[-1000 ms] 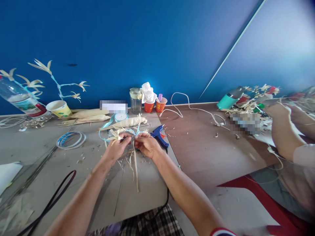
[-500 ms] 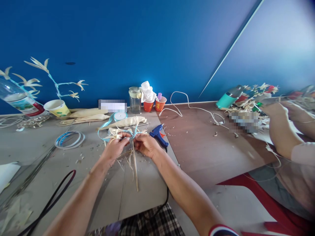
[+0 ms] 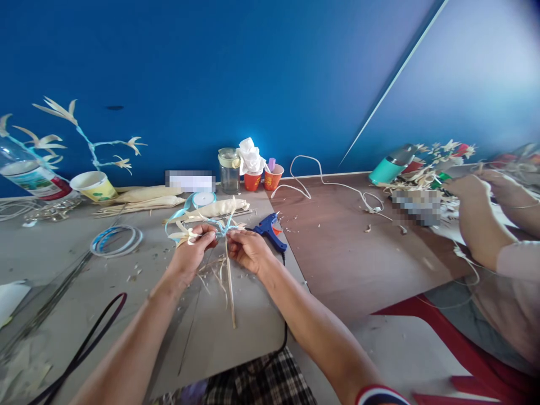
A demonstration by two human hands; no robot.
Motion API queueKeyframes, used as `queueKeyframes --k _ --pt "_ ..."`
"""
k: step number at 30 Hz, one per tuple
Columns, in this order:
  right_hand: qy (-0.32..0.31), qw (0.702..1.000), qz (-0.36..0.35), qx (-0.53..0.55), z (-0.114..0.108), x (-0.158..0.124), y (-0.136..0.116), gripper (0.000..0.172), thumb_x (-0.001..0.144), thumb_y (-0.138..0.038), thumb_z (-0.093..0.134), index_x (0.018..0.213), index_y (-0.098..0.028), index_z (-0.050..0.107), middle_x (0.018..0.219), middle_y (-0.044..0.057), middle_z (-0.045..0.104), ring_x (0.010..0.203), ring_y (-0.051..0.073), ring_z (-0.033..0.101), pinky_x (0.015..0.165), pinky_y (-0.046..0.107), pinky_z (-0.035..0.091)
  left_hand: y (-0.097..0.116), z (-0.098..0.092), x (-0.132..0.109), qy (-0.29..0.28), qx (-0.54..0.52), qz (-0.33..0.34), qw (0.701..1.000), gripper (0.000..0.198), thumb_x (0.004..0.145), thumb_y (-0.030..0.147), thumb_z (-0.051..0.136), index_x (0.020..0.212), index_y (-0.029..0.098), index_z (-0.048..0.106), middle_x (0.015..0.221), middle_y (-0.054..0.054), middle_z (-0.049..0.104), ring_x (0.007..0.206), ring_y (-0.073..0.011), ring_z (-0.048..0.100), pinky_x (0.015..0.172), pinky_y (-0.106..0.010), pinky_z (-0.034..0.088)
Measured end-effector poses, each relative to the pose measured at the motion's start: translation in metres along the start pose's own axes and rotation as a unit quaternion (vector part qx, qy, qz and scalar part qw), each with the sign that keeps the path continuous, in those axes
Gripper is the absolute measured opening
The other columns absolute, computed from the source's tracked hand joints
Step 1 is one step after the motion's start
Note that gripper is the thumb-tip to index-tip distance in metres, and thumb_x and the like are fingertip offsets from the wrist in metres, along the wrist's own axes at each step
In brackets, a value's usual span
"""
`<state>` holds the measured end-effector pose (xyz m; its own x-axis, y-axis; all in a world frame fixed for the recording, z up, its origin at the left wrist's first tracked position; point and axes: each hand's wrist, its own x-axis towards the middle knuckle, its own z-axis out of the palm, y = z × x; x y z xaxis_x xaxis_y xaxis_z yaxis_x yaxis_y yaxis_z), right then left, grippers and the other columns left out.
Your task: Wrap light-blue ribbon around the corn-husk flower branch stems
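Note:
My left hand [image 3: 190, 247] pinches a branch of dried-husk flowers [image 3: 184, 233] whose stems are wrapped in light blue ribbon. My right hand [image 3: 248, 250] pinches the same blue-wrapped stem [image 3: 222, 227] from the other side, its fingers closed close to the left ones. The exact contact under the fingertips is hidden. A straw-coloured stalk [image 3: 230, 289] extends down between the hands. Just right of my right hand lies a blue glue gun [image 3: 270, 230] with an orange trigger. Behind the hands are a ribbon roll [image 3: 203, 199] and a pale dried husk [image 3: 219, 210].
Along the blue wall stand a glass jar [image 3: 229, 171], red paper cups [image 3: 252, 181] and a yellow cup [image 3: 93, 186] beside ribbon-wrapped flowers. White and blue rings [image 3: 116, 241] lie left. At right, a co-worker's hands [image 3: 468, 188] work near a green bottle [image 3: 390, 166].
My hands and the flower branch have shifted slightly left, along with the whole view. The hands keep their pinch, and a thin dark line below them now slants further left.

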<state>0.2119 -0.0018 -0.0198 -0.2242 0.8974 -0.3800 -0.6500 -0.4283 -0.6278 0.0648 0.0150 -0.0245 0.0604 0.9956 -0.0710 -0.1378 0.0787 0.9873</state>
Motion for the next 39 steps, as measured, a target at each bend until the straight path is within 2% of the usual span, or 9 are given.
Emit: queueKeyframes --k 5,11,15,19,24,28,32,35,39 --pt "-0.015 1.000 0.004 0.011 -0.001 -0.001 0.000 0.010 0.068 -0.013 0.069 0.069 -0.013 0.058 0.054 -0.004 0.051 0.044 0.004 0.043 0.044 0.017 0.035 0.007 0.004 -0.002 0.019 -0.067 0.002 0.998 0.027 0.058 0.031 0.078 0.074 0.016 0.062 0.062 0.003 0.056 0.061 -0.0105 0.052 0.063 -0.026 0.043" --pt "-0.043 0.998 0.032 0.036 -0.001 -0.004 -0.001 0.023 0.070 -0.017 0.071 0.066 -0.016 0.049 0.054 -0.005 0.048 0.045 0.005 0.040 0.045 0.019 0.033 0.014 0.000 0.001 0.040 -0.156 0.016 0.987 0.023 0.060 0.023 0.078 0.070 0.017 0.059 0.063 0.004 0.054 0.062 -0.0086 0.052 0.065 -0.025 0.043" --pt "-0.080 0.996 0.031 0.017 0.002 -0.008 -0.003 0.017 0.072 -0.019 0.069 0.069 -0.016 0.052 0.060 -0.003 0.053 0.048 0.006 0.043 0.048 0.021 0.037 0.014 -0.005 0.003 0.023 -0.164 0.031 0.986 0.020 0.063 0.021 0.075 0.067 0.017 0.056 0.065 0.003 0.054 0.064 -0.0089 0.052 0.066 -0.025 0.043" --pt "-0.088 0.996 0.014 0.009 0.004 -0.010 -0.003 0.009 0.068 -0.012 0.066 0.070 -0.015 0.058 0.063 -0.002 0.056 0.051 0.006 0.046 0.051 0.021 0.038 0.013 -0.004 0.003 0.013 -0.166 0.022 0.986 0.019 0.065 0.022 0.074 0.068 0.017 0.056 0.066 0.003 0.053 0.064 -0.0094 0.053 0.065 -0.025 0.043" --pt "-0.067 0.997 -0.026 -0.011 0.002 -0.006 0.000 0.019 0.056 0.002 0.055 0.065 -0.015 0.056 0.058 -0.004 0.054 0.046 0.006 0.045 0.049 0.020 0.037 0.013 -0.002 0.000 0.008 -0.178 0.011 0.984 0.016 0.067 0.021 0.074 0.071 0.017 0.059 0.065 0.003 0.054 0.063 -0.0088 0.052 0.064 -0.024 0.043" --pt "-0.037 0.998 -0.052 -0.015 0.003 -0.007 -0.001 0.009 0.066 -0.013 0.063 0.075 -0.015 0.061 0.062 -0.002 0.058 0.047 0.007 0.048 0.048 0.021 0.036 0.013 -0.001 -0.001 -0.005 -0.179 0.003 0.984 0.014 0.067 0.020 0.074 0.071 0.017 0.061 0.065 0.002 0.056 0.063 -0.0088 0.052 0.066 -0.025 0.043" --pt "-0.046 0.995 -0.075 -0.055 0.005 -0.008 -0.002 0.024 0.069 -0.034 0.071 0.079 -0.013 0.066 0.069 -0.001 0.061 0.048 0.006 0.048 0.048 0.022 0.035 0.012 0.002 -0.003 -0.020 -0.160 -0.004 0.987 0.013 0.067 0.020 0.073 0.072 0.017 0.062 0.064 0.002 0.056 0.063 -0.0094 0.052 0.066 -0.025 0.043" --pt "-0.041 0.994 -0.081 -0.059 0.005 -0.005 0.002 0.027 0.065 -0.038 0.075 0.072 -0.015 0.063 0.066 -0.002 0.061 0.048 0.006 0.047 0.048 0.021 0.033 0.011 0.004 -0.005 -0.047 -0.142 -0.015 0.989 0.012 0.069 0.022 0.073 0.072 0.017 0.062 0.064 0.002 0.056 0.063 -0.0094 0.051 0.065 -0.024 0.043" --pt "-0.036 0.994 -0.095 -0.041 0.004 -0.002 0.004 0.024 0.063 -0.034 0.076 0.070 -0.016 0.062 0.060 -0.003 0.059 0.050 0.006 0.048 0.051 0.021 0.035 0.008 0.005 -0.006 -0.071 -0.122 -0.033 0.989 0.014 0.069 0.024 0.073 0.073 0.016 0.062 0.069 0.001 0.057 0.065 -0.0106 0.052 0.066 -0.025 0.043"
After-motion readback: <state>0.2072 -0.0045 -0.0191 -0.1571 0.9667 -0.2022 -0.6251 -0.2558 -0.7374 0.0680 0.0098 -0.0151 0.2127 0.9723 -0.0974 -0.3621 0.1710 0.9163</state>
